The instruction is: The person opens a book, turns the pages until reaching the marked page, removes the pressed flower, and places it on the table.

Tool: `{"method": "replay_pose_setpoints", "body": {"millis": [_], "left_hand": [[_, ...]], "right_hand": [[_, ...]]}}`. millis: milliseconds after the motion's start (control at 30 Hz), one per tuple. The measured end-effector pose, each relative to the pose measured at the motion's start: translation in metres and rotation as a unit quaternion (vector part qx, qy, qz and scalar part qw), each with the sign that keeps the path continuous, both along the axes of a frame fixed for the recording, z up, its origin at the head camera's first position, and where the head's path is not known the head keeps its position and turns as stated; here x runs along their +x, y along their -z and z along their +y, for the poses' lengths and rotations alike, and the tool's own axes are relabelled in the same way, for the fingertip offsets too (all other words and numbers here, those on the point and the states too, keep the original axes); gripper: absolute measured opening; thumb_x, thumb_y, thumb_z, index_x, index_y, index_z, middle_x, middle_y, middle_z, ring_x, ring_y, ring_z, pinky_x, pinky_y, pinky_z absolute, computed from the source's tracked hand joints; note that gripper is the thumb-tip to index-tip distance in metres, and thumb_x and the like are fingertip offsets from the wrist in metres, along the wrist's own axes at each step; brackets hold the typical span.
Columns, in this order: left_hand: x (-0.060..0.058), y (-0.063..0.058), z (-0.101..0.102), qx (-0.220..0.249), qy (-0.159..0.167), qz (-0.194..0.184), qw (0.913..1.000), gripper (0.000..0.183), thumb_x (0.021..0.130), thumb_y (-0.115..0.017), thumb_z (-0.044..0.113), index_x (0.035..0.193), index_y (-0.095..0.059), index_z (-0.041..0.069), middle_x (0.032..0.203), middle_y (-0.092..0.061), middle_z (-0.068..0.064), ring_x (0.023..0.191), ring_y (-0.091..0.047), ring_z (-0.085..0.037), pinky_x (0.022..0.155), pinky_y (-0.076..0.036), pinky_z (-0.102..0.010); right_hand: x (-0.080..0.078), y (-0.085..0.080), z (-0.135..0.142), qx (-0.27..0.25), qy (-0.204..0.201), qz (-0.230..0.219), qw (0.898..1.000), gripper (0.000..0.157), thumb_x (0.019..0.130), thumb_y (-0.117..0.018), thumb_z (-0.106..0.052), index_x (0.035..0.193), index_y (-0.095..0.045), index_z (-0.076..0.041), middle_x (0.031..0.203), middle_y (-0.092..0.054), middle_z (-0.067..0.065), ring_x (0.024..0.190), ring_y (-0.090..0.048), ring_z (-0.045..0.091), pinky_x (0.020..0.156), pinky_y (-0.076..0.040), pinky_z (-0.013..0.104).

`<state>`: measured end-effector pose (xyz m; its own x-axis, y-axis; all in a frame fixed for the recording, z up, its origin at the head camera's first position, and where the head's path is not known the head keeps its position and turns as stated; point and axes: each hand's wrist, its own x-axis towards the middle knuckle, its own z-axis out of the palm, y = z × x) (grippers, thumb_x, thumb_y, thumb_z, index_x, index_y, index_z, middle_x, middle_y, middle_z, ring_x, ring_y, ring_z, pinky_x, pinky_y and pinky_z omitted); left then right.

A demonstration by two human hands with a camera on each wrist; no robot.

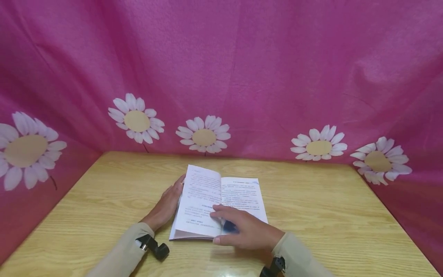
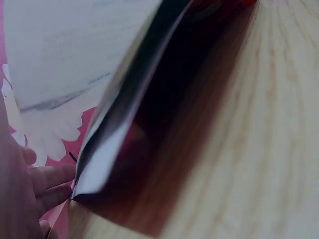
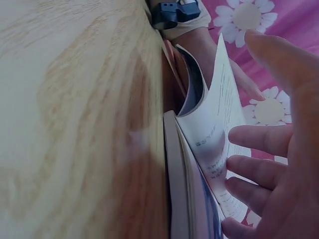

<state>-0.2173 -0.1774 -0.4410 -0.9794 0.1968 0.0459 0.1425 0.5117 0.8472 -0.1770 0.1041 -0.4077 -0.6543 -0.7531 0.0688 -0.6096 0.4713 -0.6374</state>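
Note:
An opened book (image 1: 202, 200) with printed pages lies in the middle of the table, its left side tilted up off the wood. My left hand (image 1: 167, 206) is at the book's left edge, its fingertips touching that edge in the left wrist view (image 2: 50, 184); the page partly hides it in the head view. Over the lower middle of the book reaches my right hand (image 1: 250, 229), fingers spread and fairly straight. In the right wrist view its fingertips touch or nearly touch a raised, curving page (image 3: 212, 134). A dark patch shows on the right page below these fingers.
The book rests on a light wood-grain table (image 1: 322, 207). Behind and beside the table hangs a pink cloth (image 1: 256, 77) with white daisies (image 1: 204, 136). Black devices are strapped to both wrists, among them the left wrist camera (image 1: 155, 248).

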Motion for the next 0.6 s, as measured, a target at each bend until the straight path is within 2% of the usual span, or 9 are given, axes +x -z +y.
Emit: {"method": "replay_pose_setpoints", "body": {"millis": [167,367,500,600], "left_hand": [[0.0007,-0.0006,0.0003,-0.013,-0.01,-0.011,0.9998,0.068,0.099,-0.016,0.061,0.156,-0.008,0.026,0.161,-0.013,-0.007,0.147,-0.009,-0.033,0.114,-0.007,-0.06],[-0.0005,-0.0006,0.0014,-0.008,0.001,0.013,0.9999,0.063,0.103,-0.028,0.05,0.156,-0.008,0.024,0.16,-0.017,-0.009,0.146,-0.014,-0.031,0.115,-0.01,-0.057],[-0.0006,0.0014,0.0,-0.053,0.015,0.055,0.9969,0.061,0.1,-0.041,0.051,0.154,-0.023,0.03,0.159,-0.016,-0.01,0.145,-0.018,-0.034,0.111,-0.016,-0.063],[-0.0002,0.0051,-0.0025,-0.1,0.032,0.089,0.9904,0.066,0.09,-0.056,0.058,0.148,-0.037,0.034,0.159,-0.014,-0.012,0.143,-0.018,-0.037,0.107,-0.021,-0.067]], "right_hand": [[0.0007,0.0027,-0.0008,0.007,-0.014,0.025,1.0,0.066,0.087,-0.062,-0.058,0.14,-0.051,-0.02,0.154,-0.035,-0.002,0.143,-0.028,0.018,0.114,-0.026,0.045],[0.0021,0.0051,-0.002,0.024,-0.025,0.045,0.998,0.067,0.089,-0.058,-0.059,0.142,-0.048,-0.02,0.155,-0.032,0.0,0.144,-0.025,0.021,0.113,-0.023,0.053],[0.0034,0.0063,-0.0023,0.03,-0.029,0.051,0.998,0.066,0.089,-0.056,-0.059,0.143,-0.047,-0.021,0.156,-0.03,0.001,0.145,-0.022,0.021,0.113,-0.02,0.055],[0.0038,0.0067,-0.0023,0.032,-0.03,0.048,0.998,0.066,0.09,-0.056,-0.059,0.143,-0.047,-0.021,0.157,-0.029,0.0,0.145,-0.02,0.021,0.114,-0.017,0.055]]}}
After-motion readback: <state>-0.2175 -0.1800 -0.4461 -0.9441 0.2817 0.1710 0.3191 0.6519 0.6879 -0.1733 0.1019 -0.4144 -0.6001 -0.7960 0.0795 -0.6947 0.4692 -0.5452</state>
